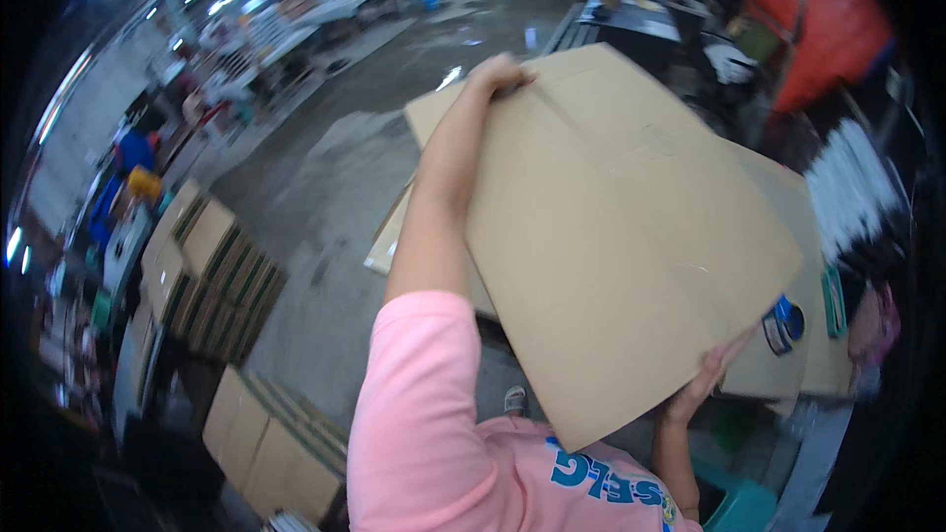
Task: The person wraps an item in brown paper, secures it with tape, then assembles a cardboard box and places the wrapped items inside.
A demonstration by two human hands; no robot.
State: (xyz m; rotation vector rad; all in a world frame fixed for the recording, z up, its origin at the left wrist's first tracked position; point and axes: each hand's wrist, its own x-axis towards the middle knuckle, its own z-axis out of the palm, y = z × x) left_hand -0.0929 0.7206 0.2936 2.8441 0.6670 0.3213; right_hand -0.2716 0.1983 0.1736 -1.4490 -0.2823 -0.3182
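A large brown cardboard box [621,236], folded flat or nearly so, is held tilted in front of me over a table. My left hand [501,76] reaches across to its far edge, fingers closed over the rim near a slit in the board. At the near right edge, my right hand [702,382] grips the box from below; part of its fingers is hidden behind the board. Close to that hand, a blue roll of tape or tape dispenser [783,325] sits on more cardboard [818,355] lying on the table.
Stacks of flattened cartons [222,281] stand on the left, with another bundle [271,443] nearer me. To the right are a pile of white bundled items [855,187] and an orange-red sheet [828,20]. A teal stool [739,502] is beside me. Long worktables line the wet floor beyond.
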